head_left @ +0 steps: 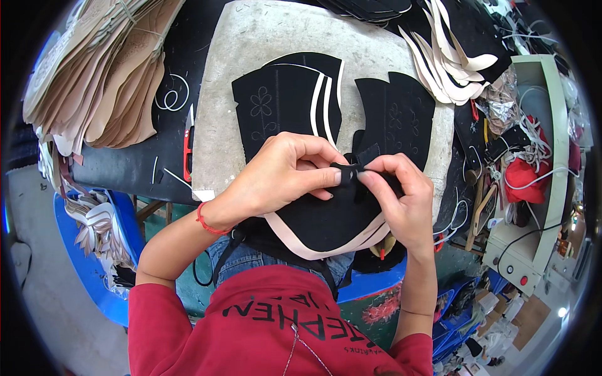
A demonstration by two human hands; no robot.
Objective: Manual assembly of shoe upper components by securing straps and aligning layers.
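Left hand (285,172) and right hand (404,197) pinch pale-edged black piece (332,219) at its twelve-o'clock edge; red-handled tool (187,156) at their nine o'clock.

From my end I can't see the part of the black piece (335,216) pinched beneath the fingers (320,180); my view's top edge crops a dark stack (367,7) and a tied tan bundle (128,81), and lower-right clutter (461,316) is too small to tell apart

black panels (266,106) block the hands (276,172) (406,197) ahead; board (216,106) passable leftward
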